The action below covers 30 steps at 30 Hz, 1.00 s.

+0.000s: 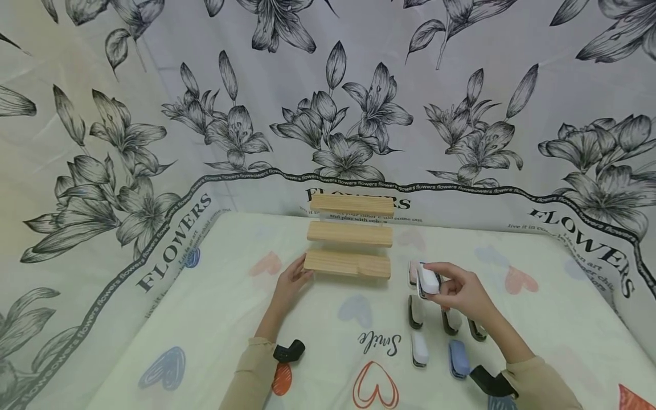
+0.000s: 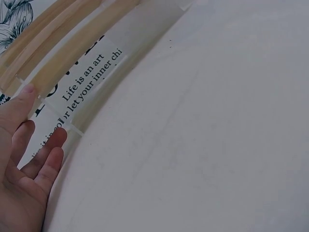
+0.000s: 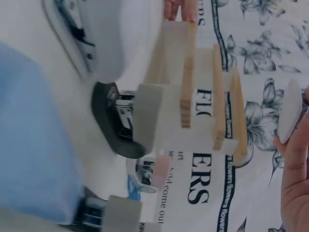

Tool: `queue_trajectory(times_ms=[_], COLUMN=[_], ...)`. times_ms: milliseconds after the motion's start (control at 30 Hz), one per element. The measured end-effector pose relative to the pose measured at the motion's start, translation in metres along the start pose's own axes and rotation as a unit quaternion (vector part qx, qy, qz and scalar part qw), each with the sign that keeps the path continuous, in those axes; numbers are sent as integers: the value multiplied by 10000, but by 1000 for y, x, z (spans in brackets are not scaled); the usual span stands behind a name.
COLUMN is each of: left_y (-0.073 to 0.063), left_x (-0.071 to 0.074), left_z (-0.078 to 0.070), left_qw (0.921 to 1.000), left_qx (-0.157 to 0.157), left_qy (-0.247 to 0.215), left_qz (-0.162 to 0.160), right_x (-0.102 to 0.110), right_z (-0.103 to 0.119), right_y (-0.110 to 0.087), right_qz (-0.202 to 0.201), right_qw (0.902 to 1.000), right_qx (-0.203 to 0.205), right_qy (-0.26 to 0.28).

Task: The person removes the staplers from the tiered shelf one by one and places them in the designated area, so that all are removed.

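Observation:
A white stapler is held up off the table in my right hand, pinched between thumb and fingers. The right wrist view shows the same stapler at its right edge, partly cut off. My left hand holds the left end of the lowest board on a wooden three-tier rack. In the left wrist view the thumb of that hand rests on the board's end, with the other fingers bent below it beside the clear support.
Several staplers stand on the table near my right hand: a pinkish one, a grey one with a black base, another white one and a blue one. A flower-printed cloth hangs behind the rack. Hearts pattern the pale tablecloth.

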<state>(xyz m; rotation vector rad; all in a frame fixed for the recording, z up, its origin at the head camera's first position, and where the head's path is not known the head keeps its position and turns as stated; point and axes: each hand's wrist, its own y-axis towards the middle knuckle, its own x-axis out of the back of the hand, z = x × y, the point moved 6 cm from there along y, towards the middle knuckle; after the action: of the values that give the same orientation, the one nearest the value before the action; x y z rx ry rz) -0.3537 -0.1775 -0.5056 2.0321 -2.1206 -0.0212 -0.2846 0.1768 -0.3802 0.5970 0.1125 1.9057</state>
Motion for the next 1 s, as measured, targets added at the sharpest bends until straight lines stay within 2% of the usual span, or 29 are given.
queue_trajectory(times_ms=[167,267,333,500,567,667,800,1000], left_y=[0,0,-3,-9,-9,-9,-10,-10], left_x=[1,1,0,-3,-1,0,-2,-2], left_z=[2,2,-8,-30,-30,-31,-29,-28], left_qw=[9999,9999,9999,9997,9997,9998,9998,9998], left_qx=[84,109,124,181,174,109,76,103], left_qy=[6,11,26,76,75,63,51,51], left_qz=[-72,-45,22,172,151,152,178,141], right_x=[1,1,3,8,9,9,11,19], right_z=[-12,-15,-16,-25,-30,-36,-44,-59], right_y=[-24,-39,-50,-78,-88,-105,-127,-156], right_qz=[207,343,387,55,-104,-250,-217,288], right_qw=[9993,9978,9963,9926,9895,9830,9703,9370], right_qx=[127,37,-47,-545,-813,-1249,-1991,-2955], right_qy=[293,569,770,1088,1188,1319,1359,1842])
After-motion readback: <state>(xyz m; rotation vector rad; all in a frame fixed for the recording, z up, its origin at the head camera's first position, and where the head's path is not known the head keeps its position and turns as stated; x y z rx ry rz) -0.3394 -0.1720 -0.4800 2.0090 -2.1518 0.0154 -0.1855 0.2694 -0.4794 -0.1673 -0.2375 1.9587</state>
